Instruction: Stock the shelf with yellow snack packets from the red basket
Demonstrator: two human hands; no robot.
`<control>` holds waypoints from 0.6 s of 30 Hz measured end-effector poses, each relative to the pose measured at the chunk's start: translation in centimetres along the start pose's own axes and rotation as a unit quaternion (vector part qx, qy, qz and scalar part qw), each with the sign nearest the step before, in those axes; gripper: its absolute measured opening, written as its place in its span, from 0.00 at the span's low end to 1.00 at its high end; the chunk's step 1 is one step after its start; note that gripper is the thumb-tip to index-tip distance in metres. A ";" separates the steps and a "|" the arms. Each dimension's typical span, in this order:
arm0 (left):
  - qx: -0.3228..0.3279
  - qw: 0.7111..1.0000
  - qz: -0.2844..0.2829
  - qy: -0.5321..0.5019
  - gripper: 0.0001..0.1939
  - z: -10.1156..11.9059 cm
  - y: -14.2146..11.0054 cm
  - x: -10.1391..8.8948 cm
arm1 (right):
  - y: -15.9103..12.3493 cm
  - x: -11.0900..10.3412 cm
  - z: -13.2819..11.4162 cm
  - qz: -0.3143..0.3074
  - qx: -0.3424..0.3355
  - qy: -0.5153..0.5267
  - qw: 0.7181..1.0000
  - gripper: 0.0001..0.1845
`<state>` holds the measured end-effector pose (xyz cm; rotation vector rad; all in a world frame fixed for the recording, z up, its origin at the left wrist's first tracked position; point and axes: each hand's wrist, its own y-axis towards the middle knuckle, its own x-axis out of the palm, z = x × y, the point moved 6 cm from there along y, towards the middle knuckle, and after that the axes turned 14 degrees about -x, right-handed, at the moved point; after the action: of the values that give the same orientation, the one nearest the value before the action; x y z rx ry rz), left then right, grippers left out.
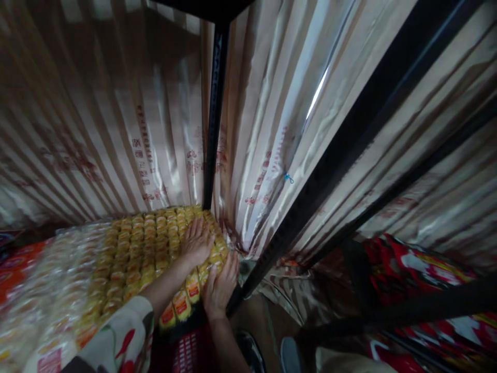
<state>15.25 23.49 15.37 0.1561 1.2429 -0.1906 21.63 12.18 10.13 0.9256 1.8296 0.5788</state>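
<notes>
Rows of small yellow packets [149, 243] stand tightly packed on a shelf, forming one long block. My left hand [197, 242] lies flat on top of the rows near their right end, fingers stretched out. Against the right edge of the same block rests my right hand [220, 285], its fingers extended and pointing up along the packets. Neither hand grips anything that I can see. Below my left forearm, front packets [181, 304] show red and orange labels.
To the left lie clear-wrapped packets [64, 269] and orange-red packages [17, 269]. A black upright post [215, 119] stands behind the block, and a black slanting post [310, 191] beside it. Pale printed sheeting [171, 134] hangs behind. Red packs [423, 274] sit on the right-hand shelf.
</notes>
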 end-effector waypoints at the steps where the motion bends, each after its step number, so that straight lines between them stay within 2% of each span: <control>1: 0.001 1.000 -0.020 0.017 0.30 0.0 0.4 0.4 | 0.0 0.0 0.0 -0.001 -0.003 0.001 1.000 0.30; 5: 0.011 0.996 -0.066 0.063 0.32 -0.1 1.0 1.4 | 0.2 -0.1 -0.1 -0.002 -0.014 0.004 1.000 0.30; 8: -0.014 0.994 -0.089 0.061 0.33 -0.2 1.1 1.3 | 0.2 -0.1 0.0 -0.010 -0.008 0.006 1.000 0.30; 10: -0.022 0.996 -0.071 0.046 0.33 0.2 1.1 0.8 | 0.2 0.0 0.0 -0.012 -0.006 0.010 1.000 0.30; 13: 0.019 0.998 -0.055 0.033 0.32 1.5 0.7 0.6 | 0.0 0.2 0.2 -0.011 0.001 0.014 1.000 0.29; 15: 0.032 0.995 -0.091 0.038 0.33 2.1 0.4 1.3 | 0.0 0.3 0.3 -0.009 0.000 0.017 1.000 0.29; 18: 0.014 0.990 -0.136 0.042 0.34 2.1 0.2 2.1 | 0.1 0.3 0.4 -0.006 0.001 0.021 1.000 0.29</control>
<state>17.88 23.14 14.01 0.0179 1.3443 -0.4418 21.95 12.48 9.85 0.9099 1.8718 0.5944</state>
